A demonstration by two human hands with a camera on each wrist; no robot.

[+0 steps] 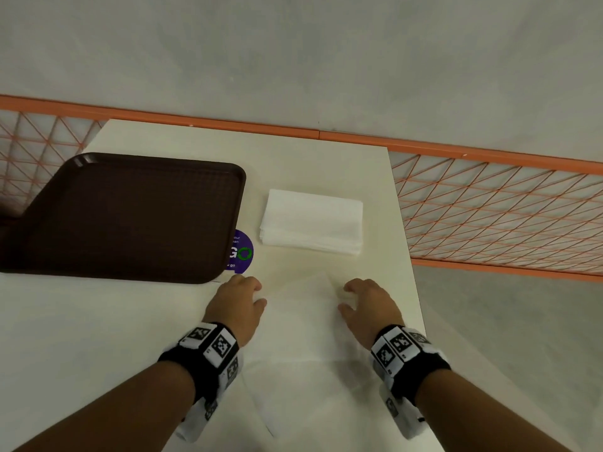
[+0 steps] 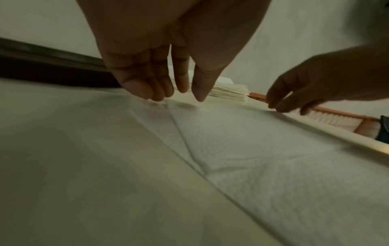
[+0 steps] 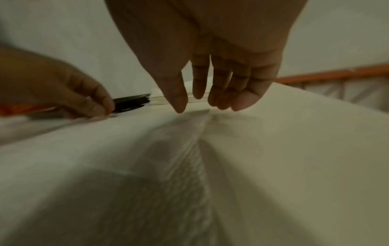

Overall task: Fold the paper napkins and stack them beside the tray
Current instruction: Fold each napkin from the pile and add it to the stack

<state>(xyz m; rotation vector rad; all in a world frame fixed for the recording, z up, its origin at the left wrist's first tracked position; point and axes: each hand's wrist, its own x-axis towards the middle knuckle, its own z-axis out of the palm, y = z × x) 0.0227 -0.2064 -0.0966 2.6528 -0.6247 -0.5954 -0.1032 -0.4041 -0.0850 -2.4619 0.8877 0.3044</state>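
Both hands are hovering over an unfolded napkin (image 1: 300,324) lying flat on the counter (image 1: 98,337), left hand (image 1: 236,305) and right hand (image 1: 368,306) with fingers relaxed, grasping nothing; the stack of folded napkins (image 1: 312,221) is sitting beside the tray (image 1: 130,216).

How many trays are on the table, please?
1. The brown tray lies at the table's left side, left of the stack of napkins, partly covering a purple sticker.

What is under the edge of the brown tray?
A round purple sticker on the table is partly under the tray; its left part and some of its words are covered.
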